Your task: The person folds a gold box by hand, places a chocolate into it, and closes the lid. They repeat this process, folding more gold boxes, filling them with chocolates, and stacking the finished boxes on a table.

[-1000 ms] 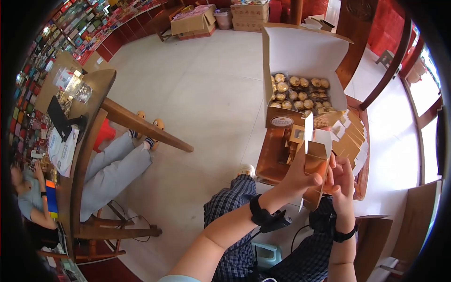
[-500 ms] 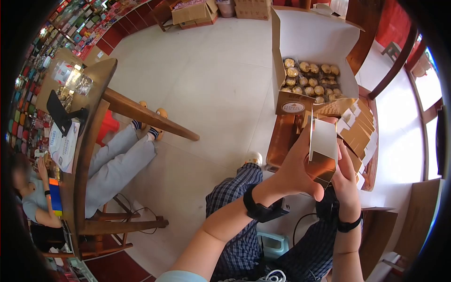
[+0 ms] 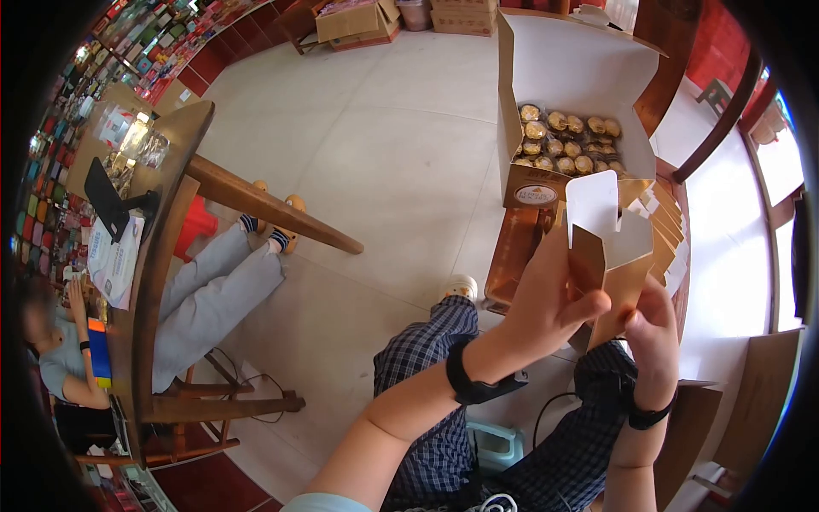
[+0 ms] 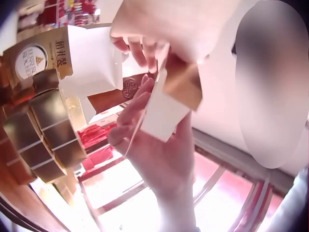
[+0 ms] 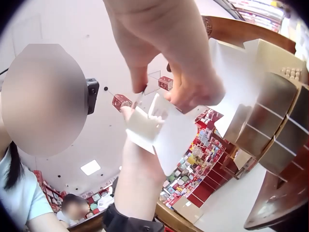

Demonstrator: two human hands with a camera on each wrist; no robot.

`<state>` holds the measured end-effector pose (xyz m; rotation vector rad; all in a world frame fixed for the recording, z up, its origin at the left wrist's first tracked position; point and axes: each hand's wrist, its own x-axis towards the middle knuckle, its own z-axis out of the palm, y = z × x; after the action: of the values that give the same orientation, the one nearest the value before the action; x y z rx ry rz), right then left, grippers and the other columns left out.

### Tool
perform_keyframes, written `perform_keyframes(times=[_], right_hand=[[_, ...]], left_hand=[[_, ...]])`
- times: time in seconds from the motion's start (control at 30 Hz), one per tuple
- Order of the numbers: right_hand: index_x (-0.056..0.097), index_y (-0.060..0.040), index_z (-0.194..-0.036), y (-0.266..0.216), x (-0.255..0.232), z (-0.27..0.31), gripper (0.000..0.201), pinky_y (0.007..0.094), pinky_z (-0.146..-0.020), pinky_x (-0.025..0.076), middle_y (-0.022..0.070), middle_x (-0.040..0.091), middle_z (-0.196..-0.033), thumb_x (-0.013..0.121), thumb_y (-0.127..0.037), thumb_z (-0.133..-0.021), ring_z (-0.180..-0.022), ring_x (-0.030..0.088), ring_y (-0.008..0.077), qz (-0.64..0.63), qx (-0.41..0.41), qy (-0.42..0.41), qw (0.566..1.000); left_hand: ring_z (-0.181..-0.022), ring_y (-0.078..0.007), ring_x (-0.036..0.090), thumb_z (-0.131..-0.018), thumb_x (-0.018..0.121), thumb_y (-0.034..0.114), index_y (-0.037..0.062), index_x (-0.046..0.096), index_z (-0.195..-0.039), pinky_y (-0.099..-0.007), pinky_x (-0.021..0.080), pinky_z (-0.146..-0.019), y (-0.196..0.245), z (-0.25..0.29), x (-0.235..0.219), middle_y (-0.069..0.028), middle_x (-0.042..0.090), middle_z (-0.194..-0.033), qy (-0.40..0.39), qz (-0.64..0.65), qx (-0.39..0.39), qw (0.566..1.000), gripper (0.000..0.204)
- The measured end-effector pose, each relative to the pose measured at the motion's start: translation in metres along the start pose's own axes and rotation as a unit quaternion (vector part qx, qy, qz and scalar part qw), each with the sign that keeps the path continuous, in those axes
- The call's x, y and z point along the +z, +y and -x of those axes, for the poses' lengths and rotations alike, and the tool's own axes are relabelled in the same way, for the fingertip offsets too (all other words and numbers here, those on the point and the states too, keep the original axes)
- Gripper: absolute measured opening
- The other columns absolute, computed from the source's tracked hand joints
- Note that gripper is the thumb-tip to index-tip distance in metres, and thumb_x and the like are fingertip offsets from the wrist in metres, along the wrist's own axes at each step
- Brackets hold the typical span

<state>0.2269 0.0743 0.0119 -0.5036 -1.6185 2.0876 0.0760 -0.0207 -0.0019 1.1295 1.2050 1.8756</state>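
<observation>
Both hands hold a small gold carton with a white inside (image 3: 630,271) in front of the body. Its open end faces up and a white flap (image 3: 592,203) stands tall on the far side. My left hand (image 3: 543,299) grips the carton's left side, thumb across the near face, its other fingers mostly hidden behind. At the lower right, my right hand (image 3: 655,341) pinches the carton between thumb and fingers. In the left wrist view the carton's white panel (image 4: 163,116) shows between the two hands. The right wrist view shows its white flap (image 5: 175,135).
A large open box (image 3: 536,189) of gold-wrapped chocolates (image 3: 567,147) stands on a wooden stool (image 3: 509,264). Flat gold cartons (image 3: 670,224) lie fanned beside it. To the left, a person sits at a wooden table (image 3: 198,128). A teal stool (image 3: 497,445) is between the legs.
The carton has turned, so its open end and upright flap now face up toward the head camera. Both hands have shifted rightward with it, and the right thumb has come onto its near side.
</observation>
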Motion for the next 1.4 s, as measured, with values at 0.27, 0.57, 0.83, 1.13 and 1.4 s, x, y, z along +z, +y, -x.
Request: perform_keyframes(times=[0.27, 0.57, 0.83, 1.13, 1.4], right_hand=[[0.044, 0.0029, -0.120, 0.030, 0.003, 0.000, 0.041, 0.0262, -0.079, 0.045, 0.0071, 0.057, -0.105, 0.059, -0.002, -0.082, -0.092, 0.055, 0.0123, 0.123, -0.073, 0.221, 0.965], [0.042, 0.0028, -0.124, 0.020, -0.035, 0.030, 0.063, 0.0258, -0.072, 0.045, 0.0089, 0.056, -0.105, 0.035, -0.051, -0.092, -0.091, 0.055, 0.0154, 0.071, -0.086, 0.083, 0.990], [0.039, 0.0059, -0.122, 0.005, -0.006, 0.020, 0.096, 0.0287, -0.085, 0.042, 0.0097, 0.052, -0.112, 0.063, -0.067, -0.064, -0.101, 0.051, 0.0158, 0.134, -0.006, 0.084, 0.987], [0.047, -0.0008, -0.108, 0.028, -0.016, 0.016, 0.062, 0.0213, -0.070, 0.045, 0.0026, 0.056, -0.092, 0.078, -0.036, -0.069, -0.079, 0.056, 0.0099, 0.109, -0.132, 0.241, 0.955], [0.030, 0.0002, -0.128, 0.008, 0.009, 0.014, 0.071, 0.0235, -0.071, 0.050, 0.0111, 0.060, -0.097, 0.074, -0.008, -0.073, -0.086, 0.061, 0.0163, 0.135, -0.043, 0.184, 0.973]], left_hand=[[-0.089, -0.0245, 0.058, -0.088, 0.053, 0.014, -0.0026, 0.047, -0.110, -0.0308, 0.046, -0.077, -0.010, -0.004, 0.045, -0.0152, 0.055, -0.097, 0.078, -0.130, 0.111, 0.982, 0.028], [-0.077, -0.0140, 0.051, -0.091, 0.049, 0.017, -0.0009, 0.046, -0.098, -0.0262, 0.041, -0.067, -0.002, -0.022, 0.043, -0.0094, 0.053, -0.087, 0.079, 0.087, 0.101, 0.988, 0.020], [-0.093, -0.0207, 0.049, -0.092, 0.045, 0.028, -0.0010, 0.033, -0.125, -0.0334, 0.040, -0.079, -0.003, 0.004, 0.052, -0.0143, 0.046, -0.106, 0.055, 0.133, 0.105, 0.984, 0.046], [-0.103, -0.0248, 0.053, -0.092, 0.042, 0.007, 0.0007, 0.033, -0.134, -0.0328, 0.041, -0.088, 0.000, 0.002, 0.041, -0.0187, 0.050, -0.118, -0.105, -0.002, 0.095, 0.990, 0.044], [-0.113, -0.0210, 0.046, -0.094, 0.042, 0.017, -0.0040, 0.031, -0.133, -0.0323, 0.038, -0.092, 0.006, 0.008, 0.027, -0.0168, 0.044, -0.124, -0.063, 0.123, -0.018, 0.990, 0.046]])
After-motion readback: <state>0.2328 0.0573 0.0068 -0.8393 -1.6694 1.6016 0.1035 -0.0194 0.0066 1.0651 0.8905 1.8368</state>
